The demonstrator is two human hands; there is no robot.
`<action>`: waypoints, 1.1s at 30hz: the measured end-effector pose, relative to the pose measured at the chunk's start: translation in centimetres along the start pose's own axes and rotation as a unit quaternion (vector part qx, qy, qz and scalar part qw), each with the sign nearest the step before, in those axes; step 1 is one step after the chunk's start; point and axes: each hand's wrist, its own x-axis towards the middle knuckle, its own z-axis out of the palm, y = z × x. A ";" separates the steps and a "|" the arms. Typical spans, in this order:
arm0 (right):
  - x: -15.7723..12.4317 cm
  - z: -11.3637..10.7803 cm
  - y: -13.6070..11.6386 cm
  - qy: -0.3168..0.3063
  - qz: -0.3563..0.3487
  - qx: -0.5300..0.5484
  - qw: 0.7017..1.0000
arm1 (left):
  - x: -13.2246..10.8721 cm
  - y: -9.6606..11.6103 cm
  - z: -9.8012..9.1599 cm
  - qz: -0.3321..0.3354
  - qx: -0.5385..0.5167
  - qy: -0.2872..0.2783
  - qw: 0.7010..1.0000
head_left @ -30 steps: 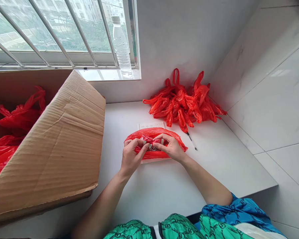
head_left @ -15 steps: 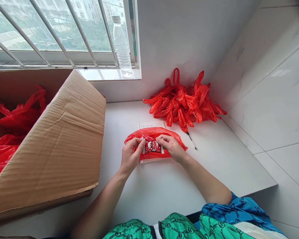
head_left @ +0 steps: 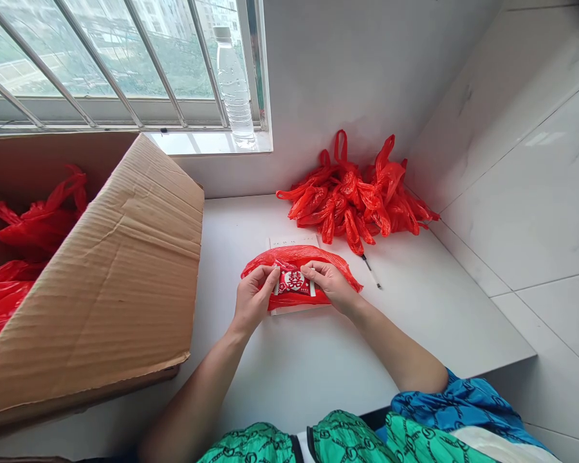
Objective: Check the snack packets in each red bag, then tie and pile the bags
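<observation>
A small red packet with a white round emblem is pinched at its two short ends, my left hand on its left end and my right hand on its right. Both hands are closed on it. The packet sits over a flattened red plastic bag that lies on a white sheet of paper on the white counter.
A pile of knotted red plastic bags lies against the back wall. A pen lies right of the bag. A large open cardboard box with red bags inside fills the left. A clear water bottle stands on the windowsill.
The packet was crumpled between my fingers a second ago; now it is stretched flat with its emblem facing up. My hands have moved slightly apart.
</observation>
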 end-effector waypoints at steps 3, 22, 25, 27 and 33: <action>0.1 0.0 0.2 -0.002 0.000 0.003 1.000 | 0.0 0.2 0.0 -0.004 -0.007 0.006 1.000; 0.3 0.0 0.3 -0.007 -0.034 -0.019 0.999 | 0.2 0.7 -0.7 0.100 0.174 -0.073 0.977; -0.2 -0.3 -0.3 0.018 -0.072 -0.081 0.994 | 0.3 0.6 -1.1 0.131 0.205 -0.059 0.968; -0.6 -0.7 -1.0 0.070 -0.133 -0.182 0.972 | 0.5 0.6 -1.6 0.147 0.237 -0.033 0.960; -1.2 -1.9 -1.8 0.122 -0.286 -0.452 0.836 | 0.9 0.2 -2.9 0.178 0.427 0.033 0.886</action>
